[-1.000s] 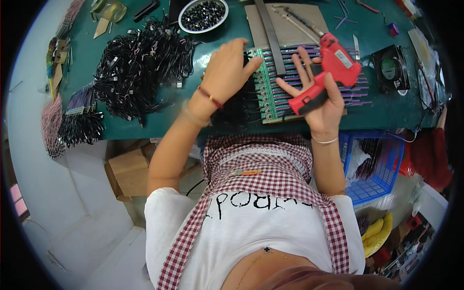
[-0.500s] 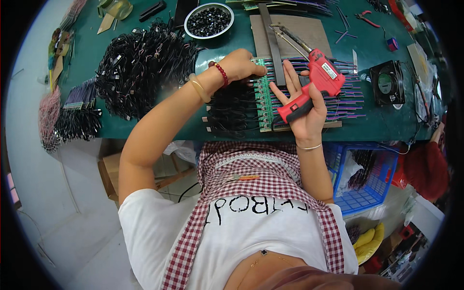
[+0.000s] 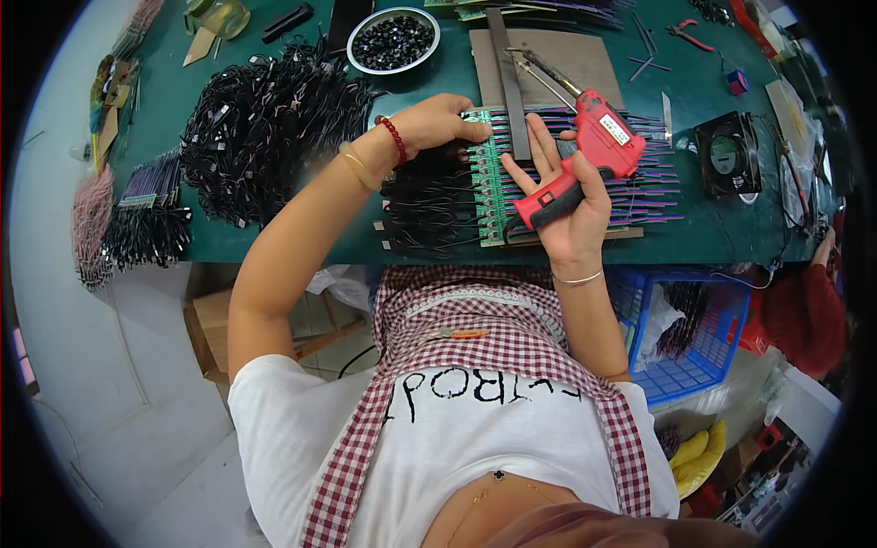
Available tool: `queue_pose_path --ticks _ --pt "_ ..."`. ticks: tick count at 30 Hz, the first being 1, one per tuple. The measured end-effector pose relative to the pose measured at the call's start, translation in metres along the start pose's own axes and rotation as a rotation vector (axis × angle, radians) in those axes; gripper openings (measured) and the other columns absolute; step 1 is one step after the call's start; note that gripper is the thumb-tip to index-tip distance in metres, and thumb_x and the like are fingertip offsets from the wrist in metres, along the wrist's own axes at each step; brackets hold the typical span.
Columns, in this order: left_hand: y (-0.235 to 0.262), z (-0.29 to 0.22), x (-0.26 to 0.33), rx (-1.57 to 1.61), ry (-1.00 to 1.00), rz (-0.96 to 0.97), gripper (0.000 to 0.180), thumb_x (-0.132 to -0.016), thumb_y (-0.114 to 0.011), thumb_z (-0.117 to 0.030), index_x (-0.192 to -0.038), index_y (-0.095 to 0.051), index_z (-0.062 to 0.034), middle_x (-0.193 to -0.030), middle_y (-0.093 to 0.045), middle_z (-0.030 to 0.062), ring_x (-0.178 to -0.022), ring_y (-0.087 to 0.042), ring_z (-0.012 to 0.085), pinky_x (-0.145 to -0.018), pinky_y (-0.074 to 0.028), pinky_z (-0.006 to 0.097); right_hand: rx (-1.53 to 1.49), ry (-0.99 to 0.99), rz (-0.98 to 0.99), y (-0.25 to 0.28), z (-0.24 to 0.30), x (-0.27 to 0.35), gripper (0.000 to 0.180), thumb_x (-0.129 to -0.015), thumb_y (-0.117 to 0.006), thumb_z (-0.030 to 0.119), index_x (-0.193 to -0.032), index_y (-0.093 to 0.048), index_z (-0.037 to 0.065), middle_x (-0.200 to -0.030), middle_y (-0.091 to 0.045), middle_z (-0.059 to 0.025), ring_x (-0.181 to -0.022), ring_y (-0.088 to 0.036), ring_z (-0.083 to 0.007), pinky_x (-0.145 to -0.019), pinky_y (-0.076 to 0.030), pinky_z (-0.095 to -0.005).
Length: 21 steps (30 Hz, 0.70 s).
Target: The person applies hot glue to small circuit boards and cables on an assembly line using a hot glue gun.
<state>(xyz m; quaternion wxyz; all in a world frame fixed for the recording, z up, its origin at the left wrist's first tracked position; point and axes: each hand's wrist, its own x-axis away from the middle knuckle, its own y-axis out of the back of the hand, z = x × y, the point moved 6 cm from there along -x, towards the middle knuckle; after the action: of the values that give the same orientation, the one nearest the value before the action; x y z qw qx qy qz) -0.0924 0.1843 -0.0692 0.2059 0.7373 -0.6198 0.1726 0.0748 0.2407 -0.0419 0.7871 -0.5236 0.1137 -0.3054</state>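
Soldering gun in the right hand, left hand at the board's far end

From where I stand, the right hand (image 3: 575, 233) has the soldering gun (image 3: 607, 135) lying across its palm. The thumb comes over the handle and the fingers stretch out past it, spread apart, so the hold looks loose. From that grip the gun's metal tip points forward and to the left, reaching above the bar (image 3: 508, 87).

The left hand (image 3: 437, 126) is at the far end of the green board (image 3: 489, 187), its thumb over that end. The other fingers are bent, their tips partly hidden, and I can't tell whether they pinch anything. The board runs from there back toward the person, passing to the left of the right hand.

Black cables (image 3: 425, 205) spread just on the near side of the left hand, joining the board's left edge. Purple wires (image 3: 644, 196) fan out from the other edge, under and to the right of the right hand. The bar lies between the two hands, beside the right fingertips, and crosses the cardboard (image 3: 592, 60) beyond them.

Left of the left hand sits a big cable heap (image 3: 265, 137); beyond that hand is a bowl (image 3: 395, 71) of small black parts. Well to the right of the gun is a black fan (image 3: 726, 153).
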Motion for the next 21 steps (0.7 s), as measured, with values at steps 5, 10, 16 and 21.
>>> queue_pose_path --ticks 5,10,16,21 --pt "0.0001 0.0019 -0.0009 0.024 -0.043 0.026 0.025 -0.085 -0.066 -0.023 -0.096 -0.058 -0.0019 -0.079 -0.06 0.0006 -0.066 -0.054 0.0065 -0.057 -0.043 0.021 -0.019 -0.003 -0.013 0.0022 0.0015 -0.0007 0.026 -0.088 -0.052 0.013 -0.113 -0.044 0.009 -0.136 -0.038 -0.0263 -0.138 -0.024 -0.0282 -0.106 -0.023 -0.0607" --pt "0.0026 0.0038 -0.0025 0.007 -0.065 0.042 0.028 -0.085 -0.067 -0.023 -0.1 -0.058 -0.0016 -0.082 -0.061 0.0005 -0.068 -0.055 0.0064 -0.059 -0.044 0.02 0.003 0.014 -0.019 0.0008 0.006 -0.0003 0.027 -0.089 -0.052 0.014 -0.113 -0.045 0.005 -0.139 -0.03 -0.0328 -0.139 -0.018 -0.0328 -0.107 -0.02 -0.0631" --pt "0.0027 0.0076 -0.0026 0.04 -0.047 0.072 0.03 -0.085 -0.067 -0.023 -0.103 -0.058 -0.0015 -0.084 -0.062 0.0005 -0.069 -0.055 0.0065 -0.059 -0.044 0.02 0.011 0.005 -0.028 0.0005 0.0044 0.0004 0.026 -0.088 -0.053 0.014 -0.111 -0.047 0.005 -0.138 -0.031 -0.0327 -0.139 -0.019 -0.0328 -0.106 -0.02 -0.0632" --pt "0.0034 0.0069 -0.0025 0.016 -0.058 0.07 0.029 -0.085 -0.066 -0.023 -0.104 -0.058 -0.0018 -0.084 -0.061 0.0002 -0.07 -0.055 0.0062 -0.059 -0.044 0.02 0.026 -0.002 -0.02 0.0033 0.0044 -0.0006 0.025 -0.089 -0.052 0.014 -0.112 -0.046 0.006 -0.138 -0.034 -0.03 -0.138 -0.023 -0.0315 -0.105 -0.023 -0.0629"
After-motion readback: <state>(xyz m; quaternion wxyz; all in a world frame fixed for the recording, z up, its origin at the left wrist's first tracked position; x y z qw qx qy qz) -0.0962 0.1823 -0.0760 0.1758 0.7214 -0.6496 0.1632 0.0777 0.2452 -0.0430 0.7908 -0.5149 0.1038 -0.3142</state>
